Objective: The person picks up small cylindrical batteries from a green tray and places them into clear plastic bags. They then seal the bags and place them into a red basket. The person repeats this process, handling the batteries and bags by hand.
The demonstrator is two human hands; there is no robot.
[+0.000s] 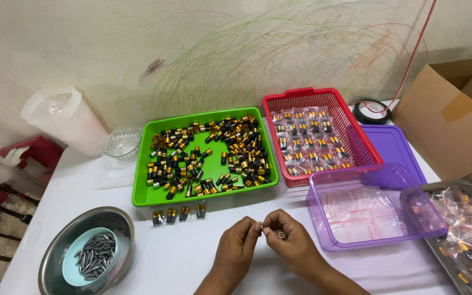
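Head view, my left hand [239, 240] and right hand [288, 240] met over the table [192, 257], fingers [271, 226] pinched on a small black-and-gold cap [281, 235] (green tray [140, 191] just beyond).

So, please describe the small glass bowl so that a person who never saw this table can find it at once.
Start at the green tray full of small black-and-gold pieces in the middle of the white table. Just past its far left corner, beside a tall whitish plastic jug, stands the glass bowl. It is the only clear, ribbed dish; the other bowl is metal.
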